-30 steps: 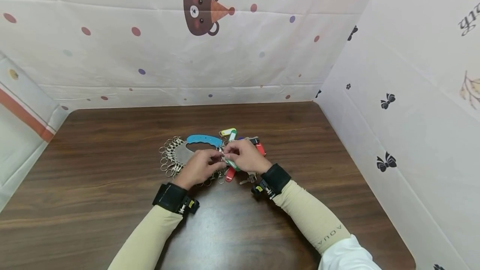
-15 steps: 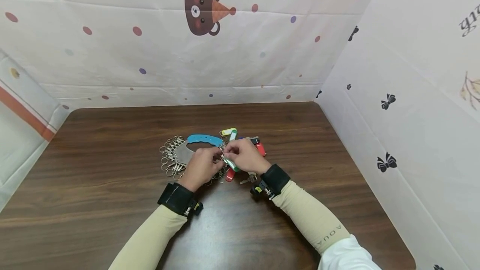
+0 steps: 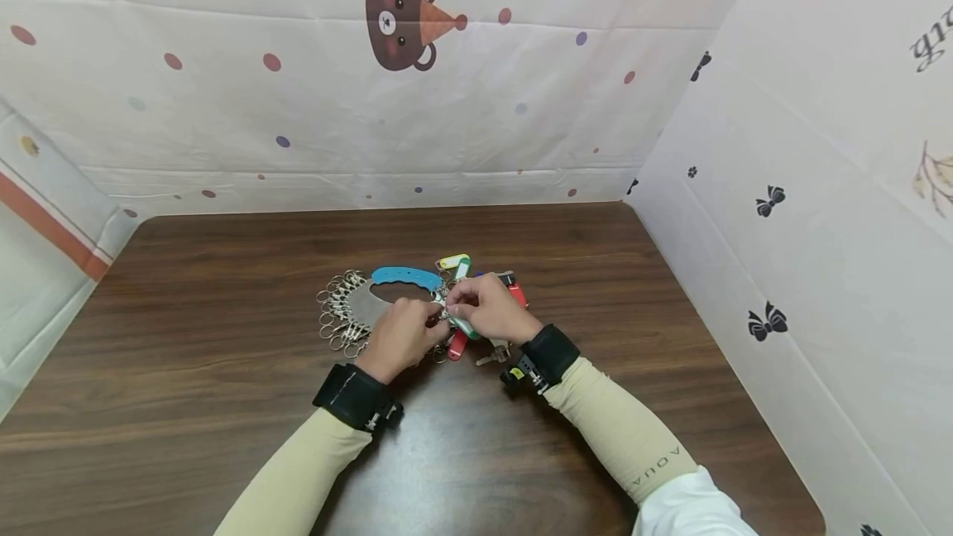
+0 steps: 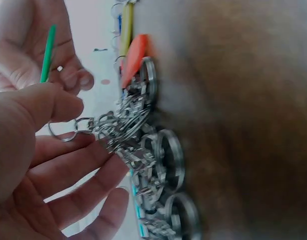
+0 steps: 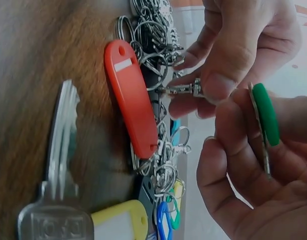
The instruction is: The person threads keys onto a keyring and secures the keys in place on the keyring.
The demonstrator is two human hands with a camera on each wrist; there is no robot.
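A grey plate (image 3: 363, 304) with a blue handle (image 3: 405, 276) lies on the table, fringed with metal clasps and rings. My left hand (image 3: 402, 336) is at its right end, thumb and forefinger pinching a split ring (image 4: 63, 140) on a small swivel clasp (image 5: 186, 89); the other fingers fan out under the clasps. Close beside it, my right hand (image 3: 491, 310) holds a green key tag (image 5: 266, 115) between thumb and fingers. A thin silver edge, seen nearly side-on, lies along the tag. In the head view the fingers partly hide the ring.
Beside the right hand lie a red key tag (image 5: 131, 100), a silver key (image 5: 56, 220) and a yellow-edged tag (image 5: 121, 222). Blue and green tags cluster behind them. Patterned white sheets (image 3: 484, 122) rise along the table's back and sides.
My left hand has shifted slightly right and turned a little, its fingertips still at the plate's right end. The right hand has stayed almost in place with the green key tag.
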